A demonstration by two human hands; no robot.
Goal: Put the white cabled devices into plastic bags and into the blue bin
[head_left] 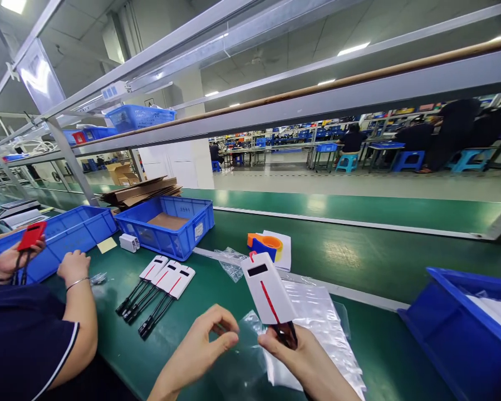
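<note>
A worker's left hand hangs empty, thumb and fingers apart, as the right hand grips a white device by its black cables, in front of a stack of clear plastic bags. The device is bare, its handling apparently unfinished, while three matching devices lie unbagged in a row on the green bench, whether done or waiting unclear. Farther back stand an orange-and-blue tape dispenser and a blue crate.
</note>
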